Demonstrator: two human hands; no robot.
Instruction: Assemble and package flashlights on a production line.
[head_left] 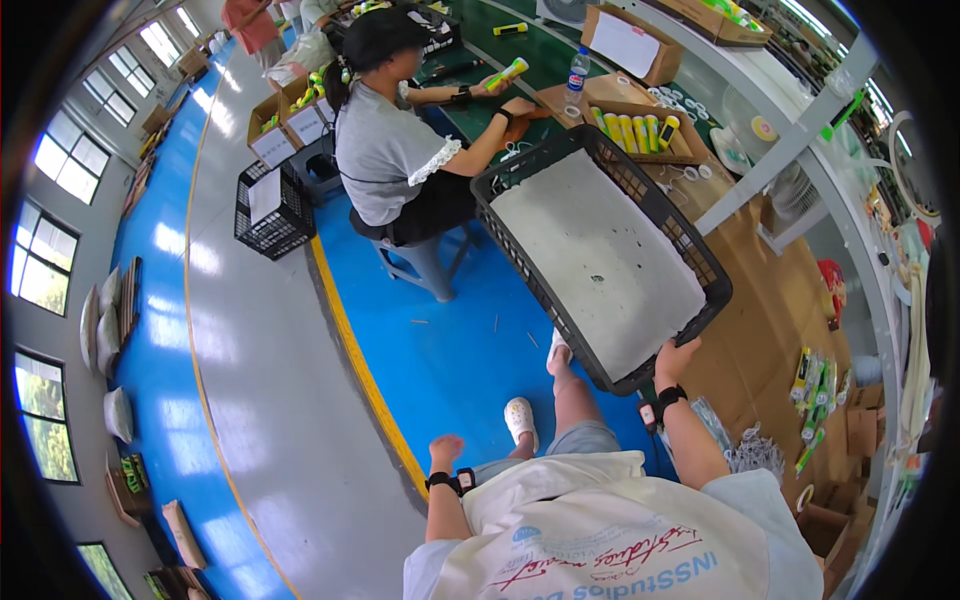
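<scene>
A black plastic crate (pixel 722 290) with slotted sides lies tilted in front of me, its near end at the bench edge. A pale grey sheet (pixel 610 270) with a few dark marks covers its bottom. My right hand (pixel 677 362) is closed on the crate's near right rim. My left hand (pixel 447 452) is raised beside my body, away from the crate, its fingers curled with nothing visible in them. Each wrist has a dark strap with a small device.
A seated co-worker (pixel 385 150) holds a yellow-and-white tube (pixel 508 75) at the green bench. Beyond the crate stand a carton of yellow tubes (pixel 640 130) and a water bottle (pixel 577 75). Another black crate (pixel 272 212) sits on the floor. Packaged items (pixel 815 400) lie at right.
</scene>
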